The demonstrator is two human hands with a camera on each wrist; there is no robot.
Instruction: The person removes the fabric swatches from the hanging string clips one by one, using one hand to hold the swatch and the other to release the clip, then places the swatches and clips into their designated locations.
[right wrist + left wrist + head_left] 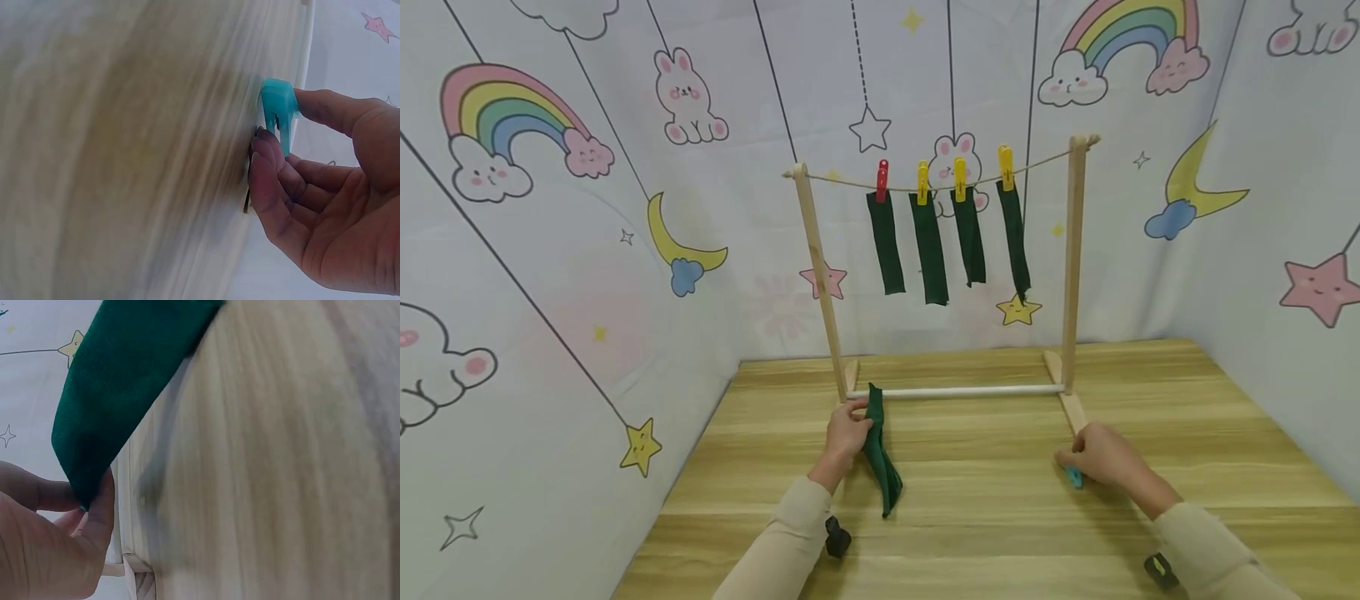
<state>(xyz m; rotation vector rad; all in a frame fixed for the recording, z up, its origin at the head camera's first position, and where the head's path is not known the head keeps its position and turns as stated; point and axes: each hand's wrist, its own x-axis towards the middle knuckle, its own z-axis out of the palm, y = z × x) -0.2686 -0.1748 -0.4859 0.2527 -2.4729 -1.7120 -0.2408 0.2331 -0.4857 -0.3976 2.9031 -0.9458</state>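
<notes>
Between thumb and fingers, my left hand (847, 433) pinches a dark green cloth strip (880, 454) near its upper part, and the strip slants down over the table. Close up in the left wrist view, the strip (125, 381) narrows to a gathered point at the fingertips. At the front foot of the frame's right side, my right hand (1107, 457) holds a teal clothespin (1074, 477). In the right wrist view, the thumb presses one end of this clothespin (279, 100), with fingertips curled at its other end, low beside the table.
A wooden frame (1075, 267) carries a sagging cord (842, 180). Several green strips (928, 250) hang from it by a red clothespin (882, 182) and yellow clothespins (922, 183). A white rod (962, 392) joins the posts low down. Patterned cloth walls (550, 292) enclose the wooden table (970, 533).
</notes>
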